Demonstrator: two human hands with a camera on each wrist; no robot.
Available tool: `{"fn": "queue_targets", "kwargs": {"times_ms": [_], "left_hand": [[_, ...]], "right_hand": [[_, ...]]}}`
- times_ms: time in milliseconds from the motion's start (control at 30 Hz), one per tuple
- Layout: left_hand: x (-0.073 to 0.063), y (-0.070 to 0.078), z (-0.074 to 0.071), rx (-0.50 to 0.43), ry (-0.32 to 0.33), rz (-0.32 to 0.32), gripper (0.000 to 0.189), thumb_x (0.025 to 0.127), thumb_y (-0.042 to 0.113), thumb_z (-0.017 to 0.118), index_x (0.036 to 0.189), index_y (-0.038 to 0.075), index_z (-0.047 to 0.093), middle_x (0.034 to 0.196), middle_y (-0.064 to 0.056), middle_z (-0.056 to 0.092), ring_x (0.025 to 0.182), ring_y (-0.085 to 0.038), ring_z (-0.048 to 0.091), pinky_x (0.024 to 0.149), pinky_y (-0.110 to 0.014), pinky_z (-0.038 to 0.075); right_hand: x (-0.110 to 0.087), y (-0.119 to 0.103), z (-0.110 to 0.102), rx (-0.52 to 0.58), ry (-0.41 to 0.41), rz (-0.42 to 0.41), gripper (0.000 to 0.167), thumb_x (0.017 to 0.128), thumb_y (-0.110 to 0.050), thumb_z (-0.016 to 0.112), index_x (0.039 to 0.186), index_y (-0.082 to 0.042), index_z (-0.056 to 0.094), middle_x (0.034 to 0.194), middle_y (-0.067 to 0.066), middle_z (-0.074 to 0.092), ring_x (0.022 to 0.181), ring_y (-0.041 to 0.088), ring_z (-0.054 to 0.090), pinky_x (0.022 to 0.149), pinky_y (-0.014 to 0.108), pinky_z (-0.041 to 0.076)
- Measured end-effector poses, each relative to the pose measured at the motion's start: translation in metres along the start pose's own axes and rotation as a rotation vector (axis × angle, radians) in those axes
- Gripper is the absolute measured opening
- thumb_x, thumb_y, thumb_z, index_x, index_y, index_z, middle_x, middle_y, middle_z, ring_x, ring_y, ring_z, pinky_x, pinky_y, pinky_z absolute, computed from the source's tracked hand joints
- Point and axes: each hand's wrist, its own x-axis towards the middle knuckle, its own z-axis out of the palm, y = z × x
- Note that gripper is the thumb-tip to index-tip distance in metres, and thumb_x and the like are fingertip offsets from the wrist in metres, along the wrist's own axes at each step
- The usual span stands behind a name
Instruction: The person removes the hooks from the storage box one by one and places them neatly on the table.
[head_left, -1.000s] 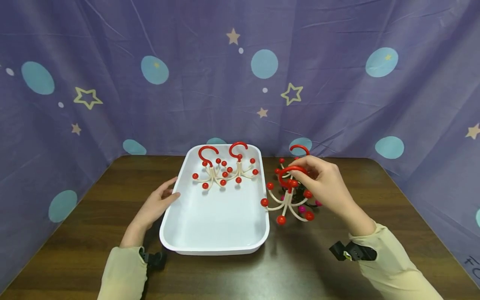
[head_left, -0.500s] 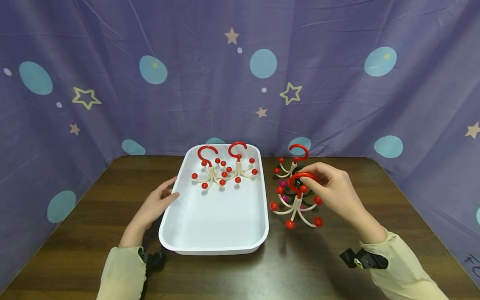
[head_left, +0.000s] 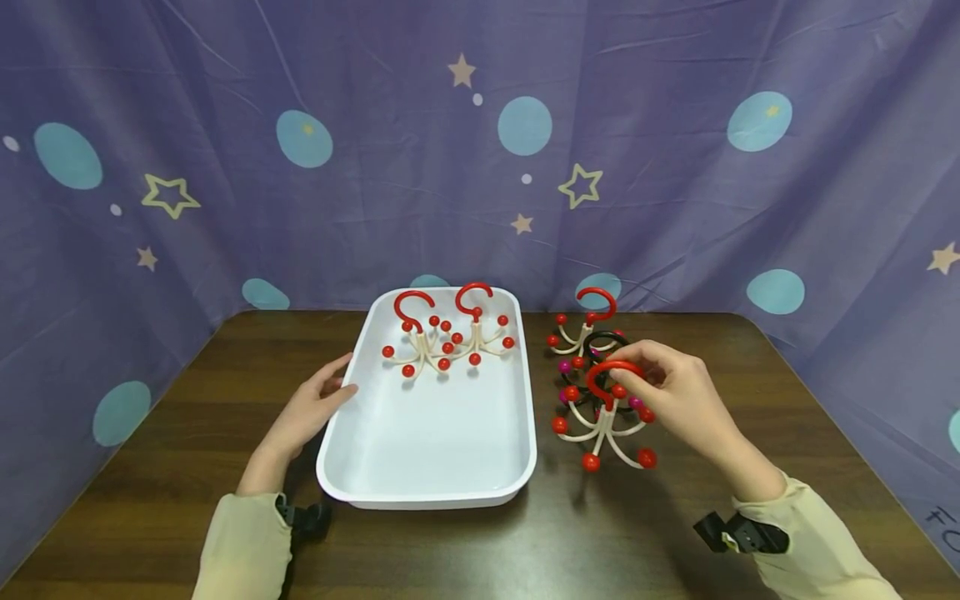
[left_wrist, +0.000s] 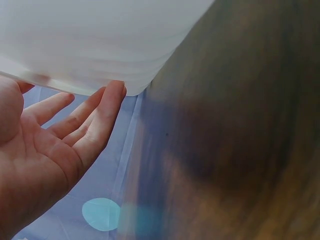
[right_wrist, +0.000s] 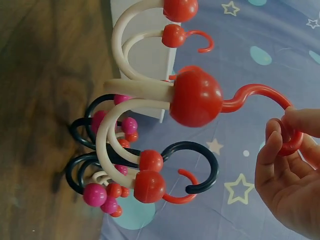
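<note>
My right hand pinches the red hook of a cream multi-arm hanger with red ball tips, held upright right of the white tray. In the right wrist view, thumb and fingers close on the hook of this hanger. My left hand holds the tray's left side, thumb over the rim and fingers along the outer wall; in the left wrist view, its fingers touch the tray. Inside the tray's far half stand two similar hangers.
Behind the held hanger, another cream hanger with a red hook stands on the table. Beside it is a black one with pink balls, partly hidden in the head view. A purple curtain hangs behind the table.
My right hand has moved right and toward the front with the hanger, uncovering more of the hangers behind. My left hand and the tray have stayed in place.
</note>
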Motion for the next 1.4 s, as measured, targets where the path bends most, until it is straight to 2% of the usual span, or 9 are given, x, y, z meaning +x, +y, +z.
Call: {"fn": "queue_targets", "kwargs": {"times_ms": [333,600,833,1067,1300,1400], "left_hand": [[0.0,0.0,0.0,-0.001,-0.001,-0.004,0.057,0.093,0.027,0.051,0.143,0.013,0.028,0.122,-0.027,0.049,0.101,-0.033,0.054,0.074,-0.035,0.05],[0.001,-0.001,0.0,0.003,0.001,-0.003,0.057,0.093,0.028,0.051,0.143,0.014,0.028,0.122,-0.027,0.049,0.101,-0.033,0.054,0.075,-0.035,0.05],[0.001,-0.001,0.0,0.008,0.0,-0.009,0.057,0.093,0.025,0.051,0.143,0.014,0.028,0.123,-0.027,0.048,0.102,-0.034,0.054,0.075,-0.037,0.05],[0.001,-0.001,0.0,0.009,-0.001,-0.009,0.057,0.093,0.026,0.051,0.143,0.014,0.028,0.123,-0.027,0.048,0.102,-0.034,0.053,0.075,-0.037,0.05],[0.0,0.001,0.0,0.005,0.003,-0.007,0.056,0.093,0.025,0.05,0.143,0.014,0.028,0.122,-0.027,0.049,0.101,-0.034,0.054,0.074,-0.037,0.05],[-0.001,0.0,0.001,0.003,-0.003,-0.015,0.057,0.093,0.026,0.05,0.144,0.014,0.028,0.122,-0.026,0.048,0.101,-0.034,0.054,0.075,-0.036,0.05]], "right_hand": [[-0.007,0.009,0.007,0.018,-0.032,0.014,0.011,0.081,-0.02,0.069,0.092,-0.02,0.067,0.069,-0.006,0.062,0.051,0.007,0.053,0.043,0.022,0.042],[-0.011,0.017,0.013,-0.008,-0.048,0.034,0.012,0.08,-0.016,0.069,0.091,-0.02,0.066,0.071,-0.005,0.063,0.053,0.006,0.051,0.045,0.023,0.042],[-0.015,0.021,0.016,0.006,-0.074,0.054,0.012,0.081,-0.016,0.068,0.093,-0.019,0.065,0.068,0.001,0.063,0.047,0.006,0.049,0.042,0.024,0.041],[-0.017,0.024,0.016,0.003,-0.091,0.073,0.011,0.083,-0.02,0.067,0.094,-0.02,0.064,0.071,-0.003,0.064,0.051,0.008,0.052,0.044,0.024,0.042],[-0.018,0.023,0.015,-0.041,-0.099,0.038,0.013,0.082,-0.016,0.068,0.092,-0.021,0.063,0.068,-0.008,0.06,0.052,0.006,0.049,0.045,0.023,0.04],[-0.018,0.022,0.015,-0.038,-0.11,0.032,0.014,0.081,-0.015,0.068,0.093,-0.021,0.063,0.069,-0.006,0.061,0.054,0.005,0.05,0.045,0.023,0.042]]}}
